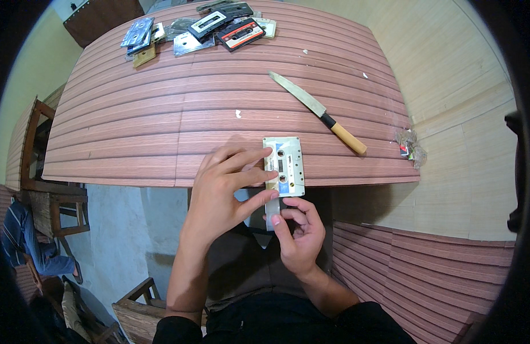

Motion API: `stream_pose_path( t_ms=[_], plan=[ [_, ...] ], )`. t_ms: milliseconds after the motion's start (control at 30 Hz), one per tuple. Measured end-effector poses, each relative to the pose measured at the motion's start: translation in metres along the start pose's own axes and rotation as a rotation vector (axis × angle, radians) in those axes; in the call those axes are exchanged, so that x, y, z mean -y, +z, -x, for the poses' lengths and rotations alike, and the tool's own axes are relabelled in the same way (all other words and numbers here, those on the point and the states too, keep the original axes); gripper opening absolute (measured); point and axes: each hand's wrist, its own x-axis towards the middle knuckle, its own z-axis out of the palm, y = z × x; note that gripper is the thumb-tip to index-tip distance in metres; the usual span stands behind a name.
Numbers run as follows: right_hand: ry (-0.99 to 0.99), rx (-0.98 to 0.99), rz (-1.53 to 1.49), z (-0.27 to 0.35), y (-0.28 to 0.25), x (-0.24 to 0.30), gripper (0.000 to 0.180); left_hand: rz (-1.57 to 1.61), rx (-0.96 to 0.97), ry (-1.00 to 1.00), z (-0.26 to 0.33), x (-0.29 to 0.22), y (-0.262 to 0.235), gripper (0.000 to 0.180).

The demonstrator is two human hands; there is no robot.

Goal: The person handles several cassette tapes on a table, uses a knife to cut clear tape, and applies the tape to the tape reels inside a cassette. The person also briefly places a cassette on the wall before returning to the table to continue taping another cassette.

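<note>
A white cassette tape (293, 163) with a blue-and-white label lies at the table's near edge. Fingertips of my left hand (216, 178) press on its left side, while the thumb is at its lower left corner. Below the cassette, a narrow greyish-white strip (272, 209) hangs past the table edge; I cannot tell what it is made of. My right hand (302, 235) pinches this strip between thumb and fingers, just under the cassette. Part of the strip is hidden by the thumbs. A knife (302, 94) with a wooden handle rests beyond the cassette to the right.
Several cassettes (242, 34) are piled at the table's far side, with clear cases (137, 32) left of them. Crumpled clear plastic (411, 146) sits at the right edge. White scraps (238, 114) dot the striped table (121, 132). Someone in jeans (50, 261) sits at far left.
</note>
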Motion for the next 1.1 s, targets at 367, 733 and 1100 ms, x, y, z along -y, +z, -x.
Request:
stream_pose_path(
  t_ms=[367, 733, 1100],
  plan=[
    [0.000, -0.014, -0.119, -0.012, 0.005, 0.001, 0.023, -0.240, -0.163, 0.042, 0.004, -0.003, 0.018, 0.031],
    [0.086, 0.028, -0.056, -0.021, -0.004, 0.008, 0.030, 0.705, -0.594, -0.627, 0.078, -0.044, 0.104, 0.031],
    [0.086, 0.092, -0.015, -0.027, -0.009, 0.012, 0.030, 0.668, -0.611, -0.626, 0.066, -0.049, 0.108, 0.018]
  ],
)
